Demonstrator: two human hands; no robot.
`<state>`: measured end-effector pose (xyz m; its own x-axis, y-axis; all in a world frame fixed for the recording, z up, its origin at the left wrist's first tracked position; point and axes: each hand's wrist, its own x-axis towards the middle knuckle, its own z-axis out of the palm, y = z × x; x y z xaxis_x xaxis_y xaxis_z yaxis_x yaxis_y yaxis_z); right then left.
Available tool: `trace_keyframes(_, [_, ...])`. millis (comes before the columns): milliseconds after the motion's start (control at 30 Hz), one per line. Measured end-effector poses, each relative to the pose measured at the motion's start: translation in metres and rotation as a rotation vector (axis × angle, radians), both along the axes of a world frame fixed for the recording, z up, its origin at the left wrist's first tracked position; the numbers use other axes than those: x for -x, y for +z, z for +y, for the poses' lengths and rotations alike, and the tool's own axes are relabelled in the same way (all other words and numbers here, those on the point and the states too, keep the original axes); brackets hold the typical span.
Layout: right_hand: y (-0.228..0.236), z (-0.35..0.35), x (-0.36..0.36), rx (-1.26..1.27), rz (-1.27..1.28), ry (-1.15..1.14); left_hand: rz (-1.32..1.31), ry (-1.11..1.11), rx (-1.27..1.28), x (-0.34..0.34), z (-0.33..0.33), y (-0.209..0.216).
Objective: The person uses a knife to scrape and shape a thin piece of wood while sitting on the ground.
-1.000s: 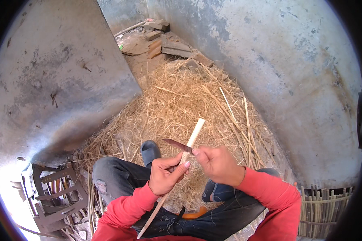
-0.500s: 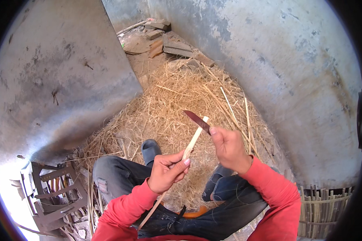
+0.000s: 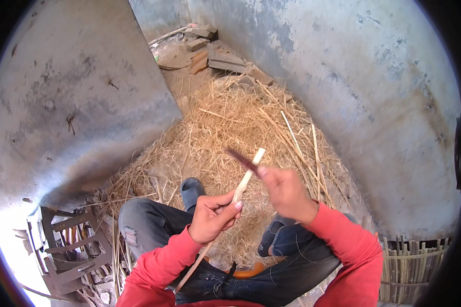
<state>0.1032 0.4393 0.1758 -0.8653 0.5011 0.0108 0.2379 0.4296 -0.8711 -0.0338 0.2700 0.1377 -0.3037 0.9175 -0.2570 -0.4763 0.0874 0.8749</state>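
Between thumb and fingers, my left hand [image 3: 214, 218] grips a pale wooden stick [image 3: 245, 180]. The stick slants from my lap up to the right, its upper end whittled light and smooth, its lower part passing beneath my wrist. My right hand [image 3: 287, 193] is closed round a knife, whose handle is hidden in the fist. The dark reddish knife blade [image 3: 242, 159] crosses the stick near its upper end, slightly smeared by motion; it seems to touch the wood.
Straw-like shavings [image 3: 215, 133] cover the floor ahead. Long pale sticks [image 3: 292, 134] lie on them to the right. Bricks [image 3: 225, 61] are piled at the back. Concrete walls [image 3: 374, 102] rise on both sides. A broken brown plastic frame [image 3: 77, 245] lies at left, a slatted basket [image 3: 407, 268] at right.
My right hand has moved a little left and down, drawing the knife blade lower along the stick. My left hand and the stick have hardly moved.
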Motion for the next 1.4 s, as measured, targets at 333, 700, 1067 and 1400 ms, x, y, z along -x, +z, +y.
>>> trace_keyframes(333, [-0.017, 0.007, -0.002, 0.72, 0.108, -0.06, -0.004, 0.028, -0.055, -0.004, 0.005, -0.005])
trace_keyframes(700, [-0.009, -0.006, 0.005, 0.139, 0.143, -0.049, 0.359, 0.122, -0.049, -0.015, 0.01, -0.014])
trace_keyframes(1067, [-0.003, -0.002, -0.004, 0.081, 0.132, 0.158, 0.516, 0.228, -0.039, -0.001, 0.013, -0.027])
trace_keyframes(1400, [0.007, 0.023, -0.003, 0.062, 0.177, -0.206, 0.236, 0.152, 0.01, -0.001, 0.009, -0.001])
